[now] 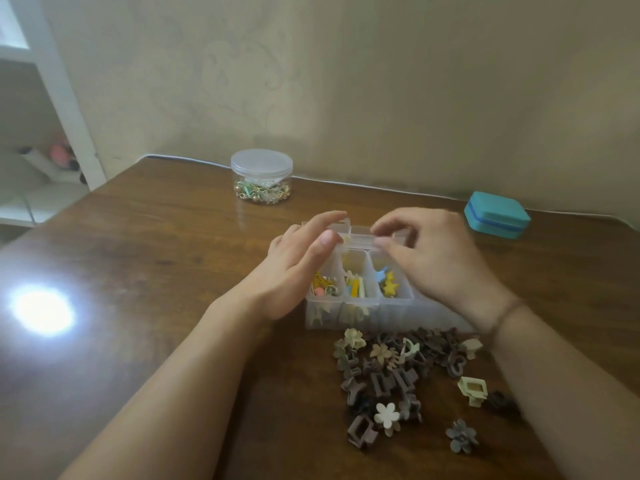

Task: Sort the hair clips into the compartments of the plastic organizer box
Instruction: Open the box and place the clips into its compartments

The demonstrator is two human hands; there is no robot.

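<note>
Nearest the camera, a loose pile of hair clips (398,372) lies on the dark wooden tabletop (156,258), mostly brown and grey claw shapes with a few cream ones: a white flower clip (387,414) toward the near side, a grey flower clip (462,435) apart to the right, and a pale square clip (472,390) just beside the right forearm.

Just beyond the pile stands the clear plastic organizer box (360,311), its compartments showing. Three of them hold small coloured pieces: yellow and pink bits in the left one, yellow and pale sticks in the middle, a yellow star and something blue in the right (finer detail is too blurred to tell).

Both hands reach over the box. The left hand (298,271) has its fingers (329,220) straight and relaxed, the thumb resting at the far rim of the box. The right hand (429,258) has curled fingers (388,225), thumb and forefinger pinching the translucent lid latch (360,237) at the back edge.

Farther off, a round clear jar (262,176) with a lid holds beads and gold trinkets. To the right, a closed blue case (497,216) sits near the wall.
</note>
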